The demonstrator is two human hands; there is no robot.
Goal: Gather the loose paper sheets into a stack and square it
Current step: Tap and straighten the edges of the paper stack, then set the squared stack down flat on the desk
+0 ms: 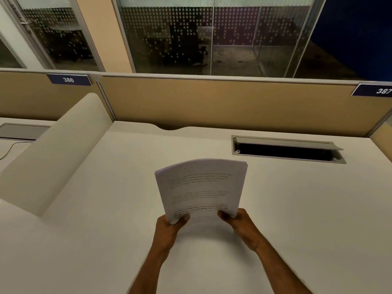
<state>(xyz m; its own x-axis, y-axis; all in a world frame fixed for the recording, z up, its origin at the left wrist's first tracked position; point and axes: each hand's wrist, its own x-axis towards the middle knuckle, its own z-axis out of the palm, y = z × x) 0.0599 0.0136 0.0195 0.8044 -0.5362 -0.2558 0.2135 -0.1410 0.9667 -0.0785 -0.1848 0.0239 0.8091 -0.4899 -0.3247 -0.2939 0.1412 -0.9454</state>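
Above the near middle of the white desk (297, 209), a paper stack (201, 187) held upright, printed side facing the camera, left hand (169, 228) gripping its lower left corner, right hand (237, 223) its lower right, open cable hatch (288, 149) far right.

Lighting: dim, warm indoor light from overhead; the desk (297, 209) read cream, evenly lit. Shadows: a soft, faint shadow lay on the desk under the paper stack (201, 187) and both hands. Glare: none marked; the glass partition (191, 35) behind showed dark, with murky reflections. Sharpness: overall soft, compressed; print on the paper stack was largely illegible. Distortion: wide-angle bending was evident, the panel top and window frames bowed and leaned toward the edges.
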